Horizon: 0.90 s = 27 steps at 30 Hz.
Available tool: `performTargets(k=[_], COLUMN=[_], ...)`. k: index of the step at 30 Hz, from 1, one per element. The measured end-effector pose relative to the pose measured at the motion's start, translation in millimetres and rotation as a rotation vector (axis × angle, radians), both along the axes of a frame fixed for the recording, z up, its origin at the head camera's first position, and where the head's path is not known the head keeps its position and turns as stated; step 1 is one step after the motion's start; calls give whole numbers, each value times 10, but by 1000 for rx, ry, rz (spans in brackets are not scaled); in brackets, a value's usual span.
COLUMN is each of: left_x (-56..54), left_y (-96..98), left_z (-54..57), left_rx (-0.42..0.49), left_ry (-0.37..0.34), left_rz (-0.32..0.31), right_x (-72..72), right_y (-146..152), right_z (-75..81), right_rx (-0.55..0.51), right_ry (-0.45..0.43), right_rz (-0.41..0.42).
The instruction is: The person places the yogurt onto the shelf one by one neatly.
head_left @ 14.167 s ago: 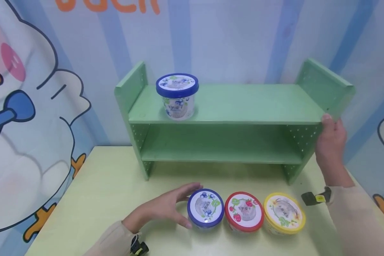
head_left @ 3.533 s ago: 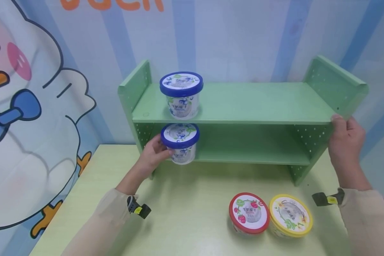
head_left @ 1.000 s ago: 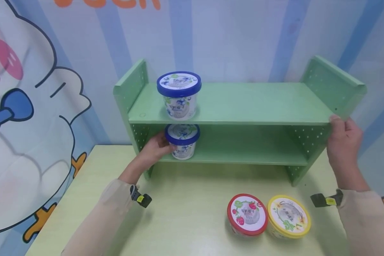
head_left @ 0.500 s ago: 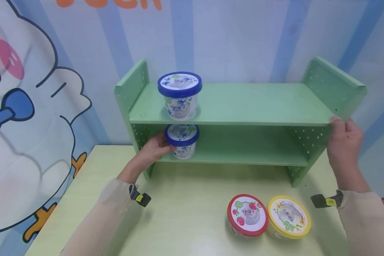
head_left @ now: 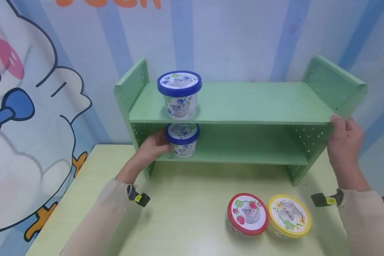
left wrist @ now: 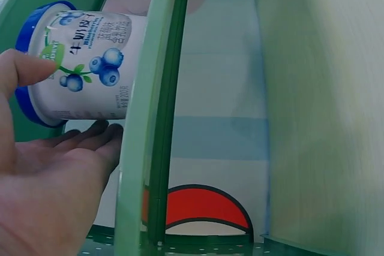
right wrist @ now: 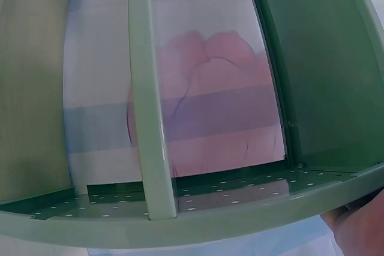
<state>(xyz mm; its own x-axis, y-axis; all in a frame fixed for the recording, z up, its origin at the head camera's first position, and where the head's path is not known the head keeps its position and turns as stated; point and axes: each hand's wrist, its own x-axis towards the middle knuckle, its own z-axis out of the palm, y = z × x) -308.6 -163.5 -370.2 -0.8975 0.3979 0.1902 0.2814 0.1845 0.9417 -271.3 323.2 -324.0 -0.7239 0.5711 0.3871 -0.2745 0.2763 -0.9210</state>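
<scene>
A blue-lidded blueberry tub [head_left: 183, 140] stands upright on the lower board of the green shelf [head_left: 249, 142], near its left side. My left hand [head_left: 152, 147] is around its left side. In the left wrist view, the thumb [left wrist: 33, 68] overlaps the tub's lid edge and the relaxed fingers [left wrist: 90, 139] lie beside the tub with a gap showing. Another blue-lidded tub [head_left: 180, 95] stands directly above, on the top board. My right hand [head_left: 344, 145] grips the shelf's right side panel, thumb in front; the right wrist view shows only part of this hand [right wrist: 363, 226].
Lower right on the pale table [head_left: 179, 213] stand a red-lidded strawberry tub [head_left: 248, 214] and a yellow-lidded tub [head_left: 289, 216], side by side. Behind the shelf hangs a blue striped backdrop [head_left: 236, 39] with a cartoon duck [head_left: 25, 160] at left.
The lower blue-lidded tub went from the table, left of the red one, up to the lower board in my left hand. Lately that thumb has drawn slightly off it. My right hand kept its grip.
</scene>
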Motion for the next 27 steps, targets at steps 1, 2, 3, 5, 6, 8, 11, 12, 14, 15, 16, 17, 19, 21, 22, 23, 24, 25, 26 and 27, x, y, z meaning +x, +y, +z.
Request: performTargets(k=[1, 2, 3, 5, 6, 8, 11, 12, 14, 15, 16, 17, 19, 21, 22, 23, 24, 25, 26, 27], left_x=[13, 24, 36, 51, 58, 70, 90, 98, 113, 123, 136, 151, 193, 242, 264, 286, 307, 324, 339, 353], left_y=[-9, -18, -25, -37, -44, -59, -88, -96, -113, -121, -129, -135, -149, -162, -167, -170, -173, -174, -176, -178], left_z=[6, 10, 15, 20, 19, 18, 3, -4, -27, -40, -53, -66, -88, -102, -106, -109, -108, -105, -102, -98], left_rx=[2, 11, 17, 28, 34, 45, 54, 60, 74, 81, 92, 104, 121, 135, 141, 145, 147, 154, 158, 162], left_ry=[1, 2, 2, 3, 3, 11, 32, 39, 55, 63, 70, 79, 94, 103, 105, 106, 105, 103, 100, 100], left_rz=[9, 11, 13, 11, 8, 1, -4, -6, -8, -9, -11, -11, -6, -3, -3, -1, 1, -2, -1, 3], right_x=[-1, -1, -3, -5, -7, -10, -13, -15, -19, -20, -20, -22, -23, -23, -23, -24, -24, -22, -20, -17], right_y=[0, -1, -2, 0, 1, -3, -11, -13, -13, -12, -10, -11, -12, -11, -9, -7, -4, -1, 0, 1], right_z=[4, 6, 6, 6, 6, 6, 7, 6, 1, -2, -5, -8, -12, -12, -12, -12, -11, -11, -11, -11], right_rx=[-5, -7, 4, 29, 29, 34, 30, 28, 37, 29, 30, 31, 26, 32, 37, 45, 45, 53, 58, 59], right_ry=[1, 3, 5, -2, -2, 1, 0, 0, -8, -8, -10, -10, -10, -15, -19, -22, -25, -29, -31, -33], right_rz=[2, 4, 1, -6, -5, 1, 9, 12, 7, 8, 4, 1, -1, -5, -7, -10, -12, -19, -22, -23])
